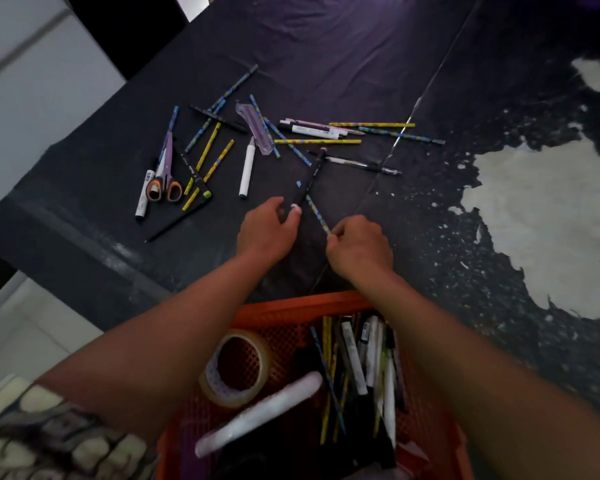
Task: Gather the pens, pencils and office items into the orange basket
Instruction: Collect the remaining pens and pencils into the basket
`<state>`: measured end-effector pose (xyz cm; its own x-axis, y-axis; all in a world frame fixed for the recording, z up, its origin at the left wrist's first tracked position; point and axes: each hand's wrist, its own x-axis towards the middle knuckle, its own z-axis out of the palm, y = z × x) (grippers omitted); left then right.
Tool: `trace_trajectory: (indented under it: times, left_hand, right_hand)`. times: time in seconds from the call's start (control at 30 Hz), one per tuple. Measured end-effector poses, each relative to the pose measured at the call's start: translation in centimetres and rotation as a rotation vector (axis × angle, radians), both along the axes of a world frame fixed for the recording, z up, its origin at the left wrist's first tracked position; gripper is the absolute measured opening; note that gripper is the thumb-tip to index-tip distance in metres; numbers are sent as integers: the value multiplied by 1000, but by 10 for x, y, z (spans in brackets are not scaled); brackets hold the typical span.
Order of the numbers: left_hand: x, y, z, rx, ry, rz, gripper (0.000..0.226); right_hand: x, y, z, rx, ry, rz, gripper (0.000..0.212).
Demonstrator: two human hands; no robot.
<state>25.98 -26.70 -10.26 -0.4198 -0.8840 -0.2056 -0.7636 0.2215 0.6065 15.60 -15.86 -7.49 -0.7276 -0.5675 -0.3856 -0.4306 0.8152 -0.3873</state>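
Hands beyond orange basket (291, 306): left hand (267, 226) pinching black pen (312, 174), right hand (359, 245) pinching blue pencil (314, 209). Lift both level, then release over basket.

Bare forearms (174, 337); no sleeves

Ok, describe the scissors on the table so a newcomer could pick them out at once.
Start at the black-covered table and go to the scattered pile's left end, far from the orange basket. The scissors lie there among pens and pencils, blades pointing away. They are the only item with two orange-rimmed finger loops and a purple blade cover.
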Motion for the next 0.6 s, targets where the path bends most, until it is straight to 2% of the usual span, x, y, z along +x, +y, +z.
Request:
trace_trajectory:
  times: [0.1, 0.17, 0.23, 0.3, 0.43, 0.5, 0.6]
  left_hand:
    - [-8, 19, 9, 164, -19, 128, 52]
    - [-11, 35, 17, 374, 132, 269, 50]
    - [-15, 51, 26, 583, 268, 381, 37]
    - [-17, 66, 37, 677, 359, 447, 26]
    - [-12, 86, 58, 746, 444, 481, 15]
    - [-6, 94, 66, 710, 450, 483, 15]
    - [6, 106, 70, 628, 414, 470, 9]
  right_hand:
    - [4, 21, 11, -46, -90, -56, 24]
    - [8, 34, 18, -91, -127, -60, 22]
    - [11, 44, 24, -137, -146, -40, 19]
    - [15, 58, 34, -173, -150, 8, 17]
    - [22, 88, 49, -291, -71, 120, 18]
    - [21, 103, 49, -363, 21, 189, 19]
    - [16, 122, 38, -369, 157, 310, 32]
